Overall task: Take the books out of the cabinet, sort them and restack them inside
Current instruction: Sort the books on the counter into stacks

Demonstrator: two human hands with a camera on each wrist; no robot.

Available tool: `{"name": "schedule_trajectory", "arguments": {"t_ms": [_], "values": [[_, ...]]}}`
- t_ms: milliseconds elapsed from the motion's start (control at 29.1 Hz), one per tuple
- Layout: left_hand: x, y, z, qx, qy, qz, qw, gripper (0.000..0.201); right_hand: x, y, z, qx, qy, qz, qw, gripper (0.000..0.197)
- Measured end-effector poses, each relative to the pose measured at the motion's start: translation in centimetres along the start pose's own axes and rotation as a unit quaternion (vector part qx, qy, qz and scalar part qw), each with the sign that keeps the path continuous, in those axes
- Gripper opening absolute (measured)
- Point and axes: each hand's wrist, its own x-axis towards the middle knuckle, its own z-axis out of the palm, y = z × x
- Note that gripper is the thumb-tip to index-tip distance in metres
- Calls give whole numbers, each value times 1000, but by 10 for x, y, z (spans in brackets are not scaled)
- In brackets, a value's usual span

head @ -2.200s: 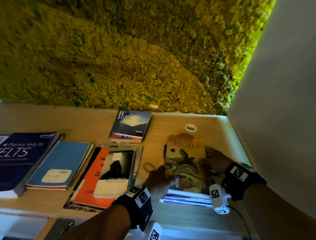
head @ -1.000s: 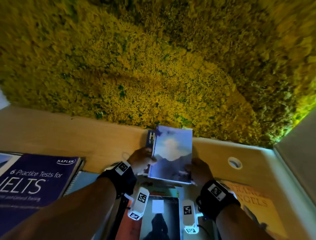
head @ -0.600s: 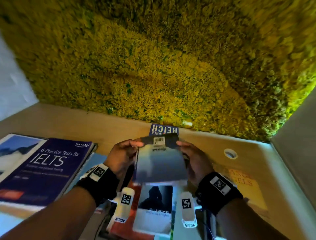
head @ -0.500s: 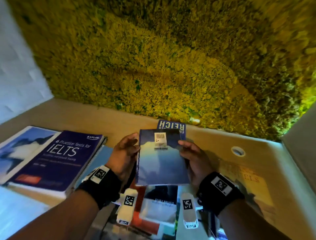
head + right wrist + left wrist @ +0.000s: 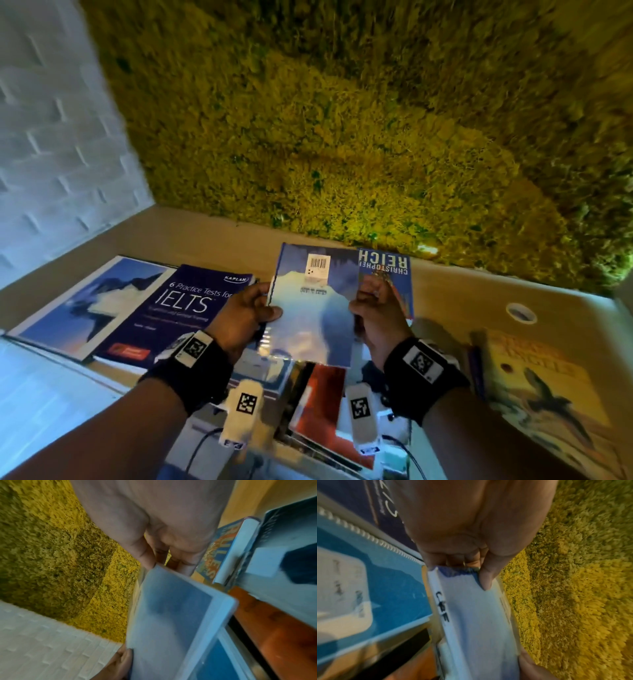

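- Head view shows a person's two hands holding one pale blue paperback book [image 5: 313,315] with a barcode sticker on its cover, above the light wooden shelf [image 5: 212,246].
- The left hand [image 5: 245,315] grips the left edge of this book, thumb on the cover and fingers behind it; the left wrist view shows the same, with the thumb tip [image 5: 485,580] pressed on the cover.
- The right hand [image 5: 375,317] grips the right edge, its fingers curled round it; in the right wrist view the fingertips [image 5: 184,566] lie at the book's corner.
- Behind the held book, a blue book with the words "CHRISTOPHER REICH" [image 5: 385,270] lies flat on the shelf near the back.
- To the left lie a dark navy "IELTS" practice test book [image 5: 171,308] and, just beside it, a large book with a blue mountain picture [image 5: 85,305].
- Below the hands an orange-red book [image 5: 323,397] lies in a pile; the other books there are blurred.
- On the right a yellow-orange book with a bird picture [image 5: 548,397] lies flat, well apart from the held book.
- A wall of yellow-green moss [image 5: 342,137] stands behind the shelf, and a white brick-pattern wall [image 5: 51,137] is at the left.
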Motion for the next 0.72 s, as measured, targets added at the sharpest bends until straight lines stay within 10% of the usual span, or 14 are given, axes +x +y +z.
{"name": "schedule_trajectory", "arguments": {"t_ms": [240, 378, 515, 721], "values": [[15, 1, -40, -17, -7, -11, 1000, 34, 4, -1, 37, -20, -28, 48, 998, 35], [14, -2, -52, -51, -11, 1, 999, 82, 5, 10, 47, 3, -5, 76, 997, 43], [11, 6, -59, -98, -11, 23, 995, 24, 6, 0, 42, 41, 22, 108, 993, 20], [29, 4, -66, 100, 45, 36, 993, 40, 8, 7, 40, -65, -54, 197, 977, 13]]}}
